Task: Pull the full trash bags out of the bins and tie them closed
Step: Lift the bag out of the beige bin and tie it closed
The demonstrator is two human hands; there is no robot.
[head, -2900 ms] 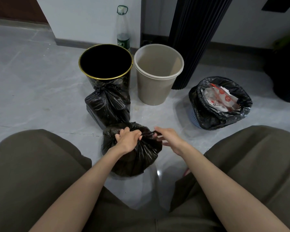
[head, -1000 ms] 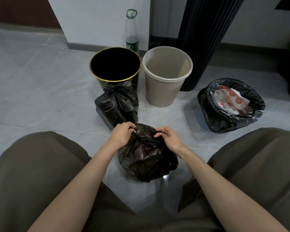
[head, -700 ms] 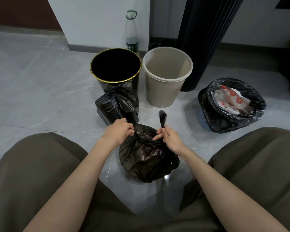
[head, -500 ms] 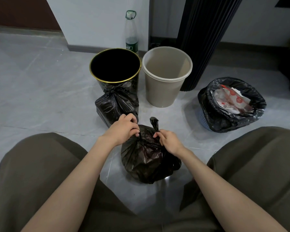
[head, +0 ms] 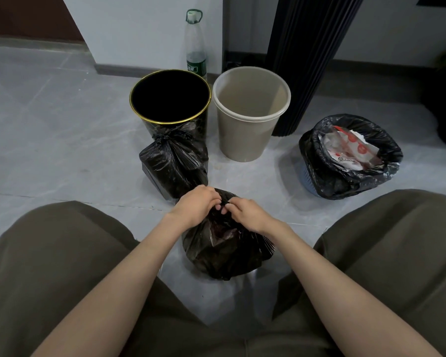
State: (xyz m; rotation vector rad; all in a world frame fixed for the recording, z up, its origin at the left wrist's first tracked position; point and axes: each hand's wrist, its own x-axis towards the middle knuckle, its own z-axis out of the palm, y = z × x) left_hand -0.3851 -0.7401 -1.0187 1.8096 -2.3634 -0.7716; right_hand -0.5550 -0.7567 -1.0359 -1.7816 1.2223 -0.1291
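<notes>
Grey tiled floor [head: 49, 130] fills most of the view, and the person's two knees in olive trousers [head: 57, 266] spread wide across the lower half. A tall black ribbed column [head: 301, 60] stands at the back, just behind the bins.

Three bins sit in a loose row. The black bin [head: 152, 127] with a gold rim is on the left with no bag in it. The beige bin [head: 245, 135] stands just beside it on the right, also bare inside. Well apart to the right is a low blue basket bin [head: 308, 181], and a black liner bag [head: 317, 161] is folded over its rim with white and red wrappers [head: 350, 150] showing in the open mouth.

A tied bag [head: 173, 166], black and knotted at the top, rests on the floor against the front of the black bin. The near bag [head: 224, 251], also black and bulging, sits on the floor between the knees, just in front of the tied bag.

A clear plastic bottle [head: 196, 47] with a green label stands upright by the wall behind the black bin.

Left hand [head: 197, 206] and right hand [head: 247, 215] meet at the top of the near bag, fingertips almost touching. Each grip is closed, fingers curled onto the gathered plastic at the bag's neck; the knot itself is hidden under them
</notes>
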